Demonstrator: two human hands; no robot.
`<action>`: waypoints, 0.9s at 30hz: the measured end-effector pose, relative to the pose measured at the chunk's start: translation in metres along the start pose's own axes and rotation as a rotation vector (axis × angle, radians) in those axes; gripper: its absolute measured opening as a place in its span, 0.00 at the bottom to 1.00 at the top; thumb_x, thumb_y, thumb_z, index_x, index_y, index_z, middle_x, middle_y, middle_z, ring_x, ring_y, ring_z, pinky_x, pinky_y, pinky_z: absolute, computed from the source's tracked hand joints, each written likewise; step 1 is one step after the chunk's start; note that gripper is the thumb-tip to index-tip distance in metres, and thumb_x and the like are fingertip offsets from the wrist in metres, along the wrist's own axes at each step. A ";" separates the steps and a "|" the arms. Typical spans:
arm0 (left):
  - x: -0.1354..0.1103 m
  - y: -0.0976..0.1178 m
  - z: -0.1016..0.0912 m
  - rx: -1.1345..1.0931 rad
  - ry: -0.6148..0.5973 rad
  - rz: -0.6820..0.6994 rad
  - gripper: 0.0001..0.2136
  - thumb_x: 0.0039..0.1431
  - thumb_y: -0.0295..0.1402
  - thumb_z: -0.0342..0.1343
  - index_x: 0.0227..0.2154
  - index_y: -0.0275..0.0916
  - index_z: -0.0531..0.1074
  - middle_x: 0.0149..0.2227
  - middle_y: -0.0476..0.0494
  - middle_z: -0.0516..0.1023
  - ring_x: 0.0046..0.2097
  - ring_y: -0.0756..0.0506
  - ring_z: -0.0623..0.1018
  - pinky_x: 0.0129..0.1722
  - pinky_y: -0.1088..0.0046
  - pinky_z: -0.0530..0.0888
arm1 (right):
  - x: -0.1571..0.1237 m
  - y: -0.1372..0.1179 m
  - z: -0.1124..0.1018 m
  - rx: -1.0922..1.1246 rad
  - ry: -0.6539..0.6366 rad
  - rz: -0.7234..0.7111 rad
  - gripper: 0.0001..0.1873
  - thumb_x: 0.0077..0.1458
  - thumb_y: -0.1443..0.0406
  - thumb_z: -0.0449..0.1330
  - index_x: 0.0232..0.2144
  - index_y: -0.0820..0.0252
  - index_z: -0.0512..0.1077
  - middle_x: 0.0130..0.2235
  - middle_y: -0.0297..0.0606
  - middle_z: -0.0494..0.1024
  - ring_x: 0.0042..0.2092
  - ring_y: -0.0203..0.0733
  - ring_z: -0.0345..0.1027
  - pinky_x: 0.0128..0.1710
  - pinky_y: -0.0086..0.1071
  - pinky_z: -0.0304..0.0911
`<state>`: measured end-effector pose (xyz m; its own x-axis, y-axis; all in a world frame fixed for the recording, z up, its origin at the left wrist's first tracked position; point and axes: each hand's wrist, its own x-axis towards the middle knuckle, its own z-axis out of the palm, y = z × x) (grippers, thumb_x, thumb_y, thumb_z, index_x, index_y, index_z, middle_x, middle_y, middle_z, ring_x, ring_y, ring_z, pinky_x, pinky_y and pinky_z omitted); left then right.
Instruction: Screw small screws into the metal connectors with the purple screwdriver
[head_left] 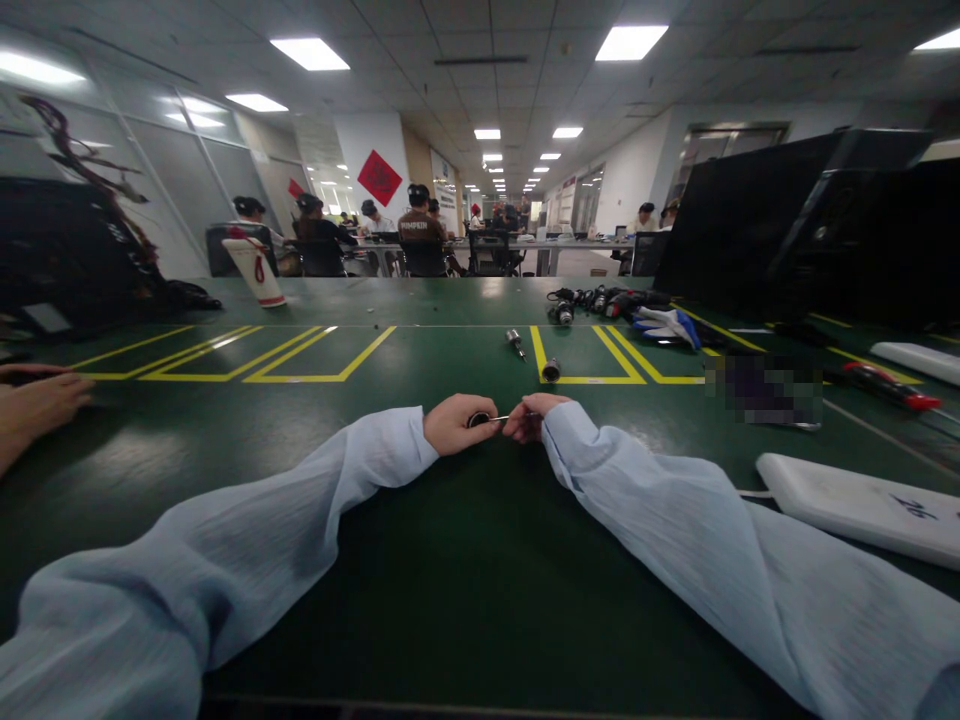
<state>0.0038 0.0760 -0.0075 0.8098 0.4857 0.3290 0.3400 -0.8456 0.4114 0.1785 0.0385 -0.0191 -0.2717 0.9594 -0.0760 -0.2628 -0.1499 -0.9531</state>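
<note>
My left hand (459, 424) is closed around a small round part (478, 419) with a dark face and a metallic rim. Pointing at that part is a thin metal shaft (501, 418), pinched in the fingers of my right hand (531, 415). Whatever handle the shaft has is hidden by those fingers. Both hands meet just above the green table. Beyond them lie a silver metal piece with a thin tip (516, 344) and a short dark cylindrical metal piece (552, 370), the latter at the corner of a yellow taped outline.
Cables and metal parts (600, 302) are piled at the back right, beside a blue-and-white glove (667, 327). Farther right are a red-handled screwdriver (889, 385) and a white flat case (862, 505). A paper cup (256, 270) stands back left. Another person's hand (41, 405) rests at the left edge.
</note>
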 end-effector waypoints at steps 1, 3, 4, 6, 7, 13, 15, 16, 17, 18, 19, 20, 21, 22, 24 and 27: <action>0.000 0.000 0.000 -0.001 -0.006 0.004 0.11 0.52 0.36 0.48 0.24 0.33 0.68 0.21 0.50 0.67 0.24 0.53 0.65 0.24 0.79 0.62 | -0.001 0.000 0.001 -0.006 0.017 0.000 0.17 0.50 0.68 0.49 0.14 0.65 0.69 0.16 0.39 0.74 0.17 0.32 0.64 0.19 0.26 0.60; 0.000 0.000 0.000 0.002 -0.011 0.009 0.11 0.53 0.37 0.48 0.24 0.33 0.68 0.21 0.50 0.67 0.24 0.53 0.65 0.24 0.79 0.62 | -0.005 -0.001 0.004 -0.008 0.030 -0.050 0.16 0.49 0.67 0.50 0.14 0.65 0.69 0.16 0.38 0.74 0.17 0.32 0.64 0.19 0.26 0.60; 0.000 0.000 0.000 0.008 -0.010 0.008 0.11 0.53 0.37 0.48 0.24 0.33 0.68 0.21 0.50 0.67 0.24 0.53 0.65 0.24 0.79 0.62 | -0.008 0.000 0.005 -0.009 0.027 -0.098 0.15 0.49 0.66 0.51 0.15 0.64 0.69 0.17 0.38 0.74 0.18 0.33 0.64 0.20 0.26 0.61; 0.000 0.001 0.000 0.025 0.000 -0.001 0.11 0.53 0.36 0.48 0.24 0.33 0.68 0.21 0.50 0.67 0.24 0.53 0.65 0.24 0.79 0.62 | -0.014 0.001 0.008 -0.035 0.032 -0.218 0.12 0.46 0.63 0.54 0.17 0.64 0.70 0.18 0.37 0.75 0.20 0.33 0.65 0.21 0.26 0.61; 0.000 0.001 0.000 0.034 0.008 -0.005 0.11 0.53 0.36 0.48 0.24 0.33 0.68 0.21 0.50 0.67 0.24 0.53 0.65 0.25 0.79 0.62 | -0.016 0.001 0.009 -0.072 0.048 -0.269 0.12 0.46 0.62 0.54 0.18 0.63 0.70 0.18 0.36 0.75 0.20 0.33 0.65 0.21 0.26 0.61; 0.001 0.001 0.001 0.081 0.034 0.004 0.11 0.52 0.37 0.49 0.25 0.34 0.69 0.23 0.49 0.69 0.25 0.52 0.67 0.25 0.79 0.64 | -0.017 0.003 0.011 -0.214 0.113 -0.320 0.13 0.46 0.64 0.53 0.15 0.63 0.70 0.18 0.35 0.74 0.20 0.31 0.64 0.22 0.26 0.60; 0.000 0.001 0.000 0.071 0.026 0.018 0.11 0.52 0.37 0.49 0.25 0.34 0.69 0.22 0.49 0.69 0.25 0.53 0.67 0.25 0.79 0.64 | -0.014 0.002 0.009 -0.141 0.068 -0.225 0.14 0.48 0.66 0.51 0.16 0.64 0.71 0.18 0.36 0.74 0.19 0.32 0.64 0.21 0.26 0.60; 0.000 0.001 0.000 0.058 0.020 0.025 0.11 0.52 0.36 0.49 0.25 0.34 0.69 0.22 0.49 0.68 0.25 0.53 0.67 0.25 0.79 0.64 | -0.013 0.002 0.008 -0.099 0.048 -0.179 0.14 0.48 0.67 0.51 0.16 0.64 0.71 0.18 0.37 0.74 0.19 0.32 0.65 0.21 0.26 0.61; 0.000 0.001 0.000 0.042 0.014 0.032 0.10 0.52 0.36 0.49 0.25 0.33 0.69 0.22 0.48 0.68 0.25 0.53 0.67 0.25 0.79 0.64 | -0.012 0.002 0.007 -0.063 0.032 -0.144 0.15 0.49 0.68 0.50 0.16 0.65 0.71 0.18 0.37 0.75 0.19 0.32 0.65 0.21 0.27 0.61; 0.000 0.001 0.000 0.023 0.009 0.038 0.10 0.52 0.36 0.49 0.24 0.33 0.69 0.22 0.48 0.68 0.24 0.53 0.67 0.25 0.79 0.64 | -0.011 0.001 0.006 -0.036 0.021 -0.121 0.16 0.50 0.69 0.49 0.16 0.66 0.71 0.18 0.37 0.75 0.19 0.33 0.66 0.21 0.27 0.61; 0.000 0.002 -0.001 0.004 0.006 0.043 0.10 0.52 0.35 0.49 0.24 0.33 0.69 0.21 0.48 0.68 0.24 0.53 0.67 0.25 0.79 0.64 | -0.011 0.000 0.006 -0.018 0.017 -0.107 0.17 0.51 0.70 0.48 0.16 0.66 0.71 0.18 0.38 0.75 0.19 0.33 0.66 0.21 0.26 0.61; -0.001 0.002 -0.001 -0.015 0.006 0.044 0.10 0.52 0.35 0.49 0.24 0.33 0.69 0.21 0.49 0.68 0.24 0.53 0.67 0.25 0.79 0.64 | -0.010 -0.001 0.006 -0.012 0.018 -0.090 0.18 0.52 0.70 0.47 0.16 0.66 0.71 0.18 0.38 0.75 0.18 0.33 0.66 0.21 0.26 0.61; -0.001 0.002 -0.001 -0.034 0.011 0.043 0.10 0.51 0.35 0.49 0.24 0.32 0.69 0.21 0.49 0.68 0.24 0.53 0.66 0.24 0.79 0.64 | -0.009 -0.002 0.007 -0.014 0.026 -0.067 0.19 0.53 0.71 0.46 0.15 0.67 0.71 0.17 0.38 0.75 0.18 0.33 0.66 0.21 0.26 0.61; -0.001 0.002 -0.001 -0.054 0.019 0.039 0.10 0.51 0.35 0.50 0.23 0.32 0.69 0.21 0.49 0.67 0.24 0.54 0.66 0.24 0.80 0.63 | -0.009 -0.004 0.008 -0.021 0.040 -0.033 0.21 0.54 0.72 0.45 0.15 0.67 0.70 0.16 0.38 0.74 0.17 0.33 0.65 0.20 0.26 0.60; -0.001 0.003 -0.001 -0.096 0.040 0.029 0.10 0.50 0.35 0.50 0.23 0.32 0.68 0.20 0.50 0.66 0.23 0.54 0.65 0.23 0.80 0.62 | -0.007 -0.006 0.010 -0.036 0.068 0.033 0.23 0.54 0.73 0.44 0.13 0.67 0.69 0.15 0.39 0.73 0.16 0.33 0.64 0.20 0.27 0.60; -0.001 0.004 0.000 -0.161 0.085 0.004 0.09 0.48 0.35 0.53 0.21 0.32 0.67 0.19 0.52 0.64 0.22 0.55 0.63 0.21 0.80 0.61 | -0.006 -0.005 0.008 -0.014 0.055 0.029 0.23 0.55 0.73 0.44 0.14 0.66 0.69 0.16 0.39 0.74 0.17 0.33 0.64 0.20 0.27 0.60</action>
<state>0.0043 0.0718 -0.0056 0.7654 0.5053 0.3985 0.2509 -0.8046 0.5383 0.1739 0.0314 -0.0112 -0.2274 0.9664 -0.1198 -0.2428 -0.1754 -0.9541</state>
